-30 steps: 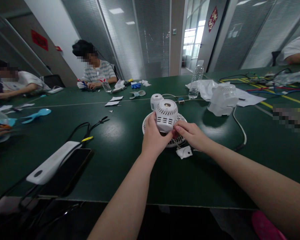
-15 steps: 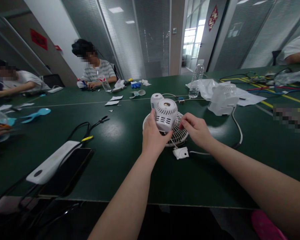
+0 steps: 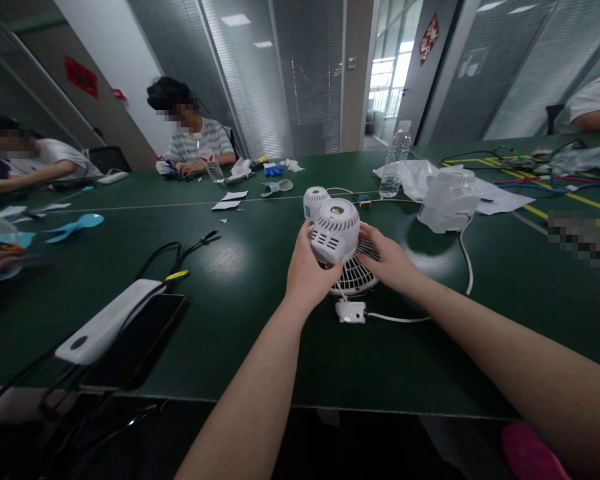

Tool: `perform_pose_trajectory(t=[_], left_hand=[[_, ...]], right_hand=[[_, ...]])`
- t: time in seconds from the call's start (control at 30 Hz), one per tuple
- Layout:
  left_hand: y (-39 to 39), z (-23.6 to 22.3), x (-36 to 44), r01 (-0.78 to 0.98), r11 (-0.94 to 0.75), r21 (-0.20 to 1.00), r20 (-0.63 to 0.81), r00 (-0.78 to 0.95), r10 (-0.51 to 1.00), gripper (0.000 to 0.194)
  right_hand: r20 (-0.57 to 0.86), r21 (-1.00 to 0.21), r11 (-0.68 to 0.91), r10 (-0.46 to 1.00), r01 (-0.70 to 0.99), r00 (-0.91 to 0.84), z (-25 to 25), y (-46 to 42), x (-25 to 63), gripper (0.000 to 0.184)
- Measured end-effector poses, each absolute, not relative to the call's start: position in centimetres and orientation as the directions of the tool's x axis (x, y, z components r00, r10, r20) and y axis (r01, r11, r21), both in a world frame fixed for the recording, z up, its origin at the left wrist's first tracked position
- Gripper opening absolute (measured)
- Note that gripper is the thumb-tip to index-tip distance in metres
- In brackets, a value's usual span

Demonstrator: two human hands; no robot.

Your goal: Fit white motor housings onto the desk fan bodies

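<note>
A white fan motor housing (image 3: 336,230) with slotted vents sits over a round white fan grille (image 3: 356,277) on the green table. My left hand (image 3: 310,270) is wrapped round the housing's left and near side. From the right, my right hand (image 3: 387,260) has its fingertips against the housing's other side, above the grille; some of those fingers are hidden. A smaller white vented part (image 3: 315,198) stands just behind. In front lies a small white switch box (image 3: 351,311) with a white cable trailing right.
A white translucent plastic housing (image 3: 450,200) and a water bottle (image 3: 396,157) stand at the back right. On the left lie a white power bank (image 3: 110,320), a black phone (image 3: 140,343) and cables. Co-workers sit across the table and at the left.
My right hand has moved left onto the housing, which is tilted slightly. The small switch box has shifted a little left and turned.
</note>
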State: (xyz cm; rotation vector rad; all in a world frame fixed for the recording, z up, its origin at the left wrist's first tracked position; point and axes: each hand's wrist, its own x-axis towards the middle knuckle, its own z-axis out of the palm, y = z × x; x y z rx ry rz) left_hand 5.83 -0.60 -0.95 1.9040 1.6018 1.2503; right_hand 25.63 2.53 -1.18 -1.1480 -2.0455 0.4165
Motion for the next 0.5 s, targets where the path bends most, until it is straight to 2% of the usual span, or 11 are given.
perform_pose_trajectory(t=[0.3, 0.4, 0.5], left_hand=[[-0.29, -1.86, 6.16, 0.563, -0.355, 0.747, 0.436, -0.011, 0.900, 0.093], [-0.24, -1.99, 6.16, 0.565, -0.350, 0.747, 0.439, -0.023, 0.898, 0.091], [-0.25, -1.89, 6.04, 0.573, -0.328, 0.751, 0.431, -0.049, 0.901, 0.090]], right_hand=[[0.518, -0.550, 0.565, 0.808, 0.615, -0.279, -1.02, 2.71, 26.03, 0.044], [0.528, -0.539, 0.572, 0.801, 0.619, -0.281, -1.26, 2.74, 25.96, 0.045], [0.513, -0.591, 0.574, 0.810, 0.567, -0.285, -1.53, 2.80, 25.81, 0.054]])
